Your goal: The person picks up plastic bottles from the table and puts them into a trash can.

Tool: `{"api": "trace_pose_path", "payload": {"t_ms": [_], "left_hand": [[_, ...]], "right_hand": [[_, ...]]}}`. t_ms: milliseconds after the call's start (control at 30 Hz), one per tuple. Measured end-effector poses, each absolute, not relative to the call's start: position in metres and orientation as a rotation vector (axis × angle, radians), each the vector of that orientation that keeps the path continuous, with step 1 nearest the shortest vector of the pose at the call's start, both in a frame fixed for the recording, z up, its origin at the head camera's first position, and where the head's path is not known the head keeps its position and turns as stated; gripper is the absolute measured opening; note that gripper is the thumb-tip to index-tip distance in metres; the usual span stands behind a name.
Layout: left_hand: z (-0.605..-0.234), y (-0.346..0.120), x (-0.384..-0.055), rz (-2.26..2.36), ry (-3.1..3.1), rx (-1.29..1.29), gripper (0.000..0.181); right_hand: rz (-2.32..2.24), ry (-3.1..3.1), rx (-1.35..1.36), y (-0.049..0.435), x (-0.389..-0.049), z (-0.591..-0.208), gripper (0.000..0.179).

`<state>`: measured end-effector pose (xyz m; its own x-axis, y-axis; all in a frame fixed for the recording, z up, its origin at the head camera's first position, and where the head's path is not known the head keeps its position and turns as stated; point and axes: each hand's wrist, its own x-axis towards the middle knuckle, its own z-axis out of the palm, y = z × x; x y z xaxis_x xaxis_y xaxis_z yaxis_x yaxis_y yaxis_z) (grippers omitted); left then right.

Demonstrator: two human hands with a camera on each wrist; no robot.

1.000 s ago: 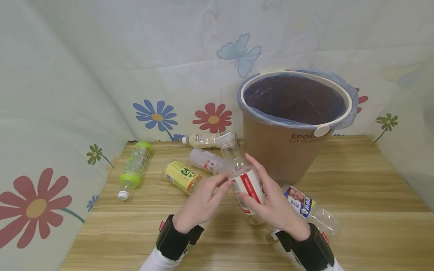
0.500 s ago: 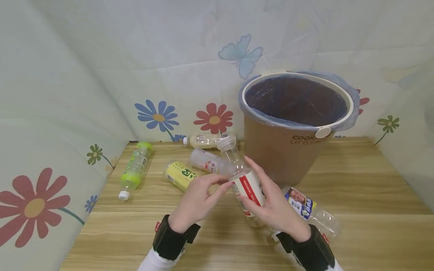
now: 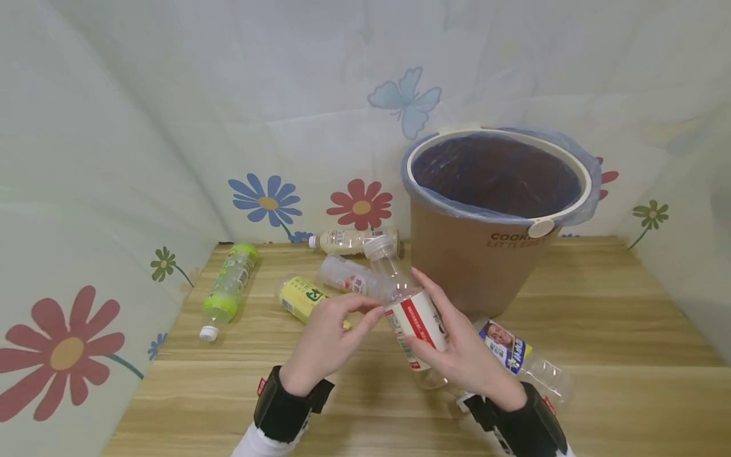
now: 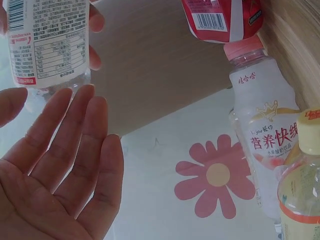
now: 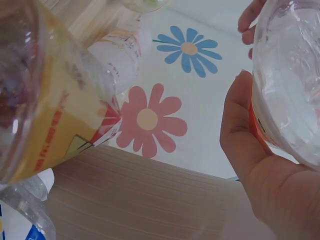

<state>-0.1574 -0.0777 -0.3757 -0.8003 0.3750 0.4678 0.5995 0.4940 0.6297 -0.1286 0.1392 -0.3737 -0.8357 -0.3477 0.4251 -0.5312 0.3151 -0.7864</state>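
The green bottle [image 3: 231,279] lies near the back left corner of the counter [image 3: 188,400], and I think a bump could make it roll. Next, the yellow bottle [image 3: 298,296] is partly hidden behind the left hand [image 3: 328,346]; a fast pull back might knock it. That hand's fingers are loose and nearly straight, with their tips right by the red-and-white bottle [image 3: 415,327]; I can't tell if they touch it. This bottle leans, up over the middle of the counter, with the right hand [image 3: 471,358] curled around it. It looks smooth, so it might slip if the grip goes soft. Farther right, the blue-label bottle [image 3: 508,349] lies just beside that hand, so a low swing could push it toward the front edge. Compared with one second ago, the left hand has moved a little left and hides more yellow. The right hand's grip looks the same.
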Motion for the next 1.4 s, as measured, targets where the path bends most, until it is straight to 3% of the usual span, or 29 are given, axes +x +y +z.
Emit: {"api": "trace_pose_path", "payload": {"t_ms": [267, 600, 933, 1133, 1400], "left_hand": [[-0.373, -0.085, -0.158, -1.097, -2.422, -0.767, 0.023], [-0.366, -0.092, -0.163, -1.014, -2.357, -0.788, 0.019], [-0.366, -0.086, -0.162, -0.962, -2.388, -0.791, 0.017], [-0.368, -0.086, -0.163, -0.962, -2.393, -0.780, 0.017], [-0.371, -0.090, -0.165, -0.991, -2.411, -0.777, 0.018]], "right_hand": [[1.677, -2.373, 0.858, 0.145, -0.134, -0.358, 0.084], [1.855, -2.330, 0.820, 0.169, -0.140, -0.280, 0.078], [1.275, -2.539, 0.533, 0.197, -0.176, -0.202, 0.075], [0.816, -2.585, 0.497, 0.204, -0.210, -0.192, 0.082], [0.563, -2.686, 0.424, 0.214, -0.235, -0.190, 0.083]]}}
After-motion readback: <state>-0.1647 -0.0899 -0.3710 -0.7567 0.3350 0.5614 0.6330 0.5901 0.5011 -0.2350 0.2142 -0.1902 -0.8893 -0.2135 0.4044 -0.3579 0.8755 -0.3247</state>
